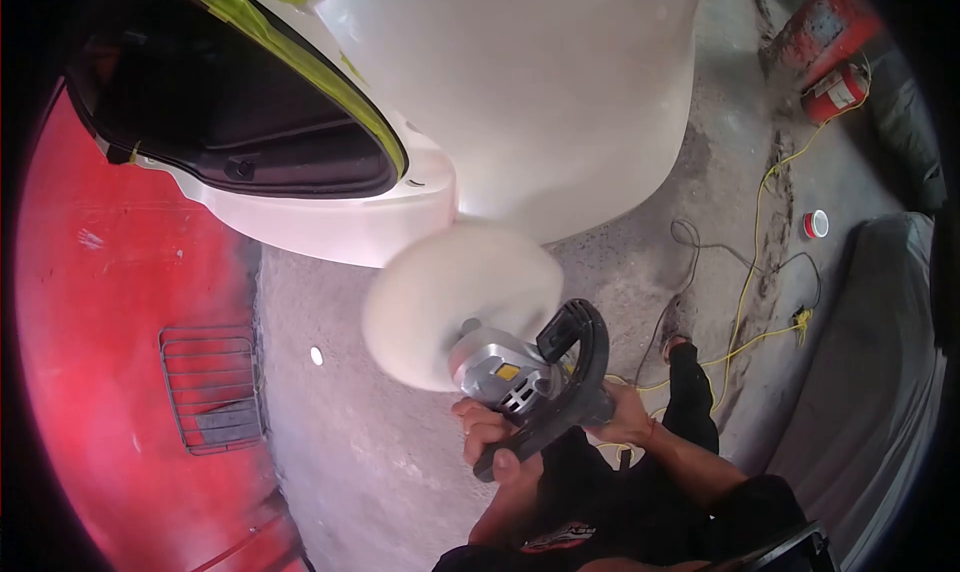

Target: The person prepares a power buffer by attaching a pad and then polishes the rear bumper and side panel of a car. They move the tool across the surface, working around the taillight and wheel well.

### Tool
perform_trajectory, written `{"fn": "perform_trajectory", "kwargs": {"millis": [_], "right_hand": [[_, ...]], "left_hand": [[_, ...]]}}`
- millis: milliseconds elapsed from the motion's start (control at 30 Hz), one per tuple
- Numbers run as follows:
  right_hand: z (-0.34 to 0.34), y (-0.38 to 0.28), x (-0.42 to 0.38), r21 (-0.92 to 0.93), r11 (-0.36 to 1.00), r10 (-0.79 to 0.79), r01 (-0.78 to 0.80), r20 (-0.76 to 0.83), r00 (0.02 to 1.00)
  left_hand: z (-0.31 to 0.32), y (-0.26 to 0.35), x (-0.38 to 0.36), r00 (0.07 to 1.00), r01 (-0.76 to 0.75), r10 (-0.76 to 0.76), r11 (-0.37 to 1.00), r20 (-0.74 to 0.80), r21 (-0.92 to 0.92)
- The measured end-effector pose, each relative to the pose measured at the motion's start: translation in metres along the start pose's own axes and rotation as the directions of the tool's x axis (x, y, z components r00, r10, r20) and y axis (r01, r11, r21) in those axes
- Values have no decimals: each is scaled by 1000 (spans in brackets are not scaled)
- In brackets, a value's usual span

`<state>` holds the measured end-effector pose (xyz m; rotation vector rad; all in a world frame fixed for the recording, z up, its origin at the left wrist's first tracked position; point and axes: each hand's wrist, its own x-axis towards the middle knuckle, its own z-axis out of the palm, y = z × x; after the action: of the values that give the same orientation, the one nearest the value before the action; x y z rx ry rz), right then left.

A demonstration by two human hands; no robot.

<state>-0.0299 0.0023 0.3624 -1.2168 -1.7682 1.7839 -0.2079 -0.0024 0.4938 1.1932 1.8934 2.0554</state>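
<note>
Both hands hold a polisher [505, 367] with a silver head and a large, round off-white pad [450, 292]. My left hand [497, 447] is closed around the lower left end of its black D-shaped handle. Further right, my right hand [625, 417] wraps the rear grip, partly hidden by the handle. The pad looks smeared, and its upper edge overlaps the lower edge of the white car body [530, 102] in this view. Yellow-green masking tape [345, 97] borders the dark window [240, 92] at the upper left.
A yellow cord [750, 272] and a dark cord [690, 262] trail over the concrete floor [370, 482] on the right. There stand a small red-and-white can [816, 224], a red container [835, 94] and a grey-covered object [860, 372]. A metal rack [210, 387] is against the red wall [130, 262].
</note>
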Motion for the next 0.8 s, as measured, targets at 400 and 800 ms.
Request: {"fn": "perform_trajectory", "kwargs": {"millis": [400, 800], "right_hand": [[-9, -30, 18, 43, 995, -88, 85, 83, 993], [-77, -1, -15, 413, 911, 73, 0, -161, 984]], "left_hand": [[0, 16, 20, 999, -48, 49, 992, -5, 117], [140, 27, 12, 918, 36, 72, 964, 391, -264]]}}
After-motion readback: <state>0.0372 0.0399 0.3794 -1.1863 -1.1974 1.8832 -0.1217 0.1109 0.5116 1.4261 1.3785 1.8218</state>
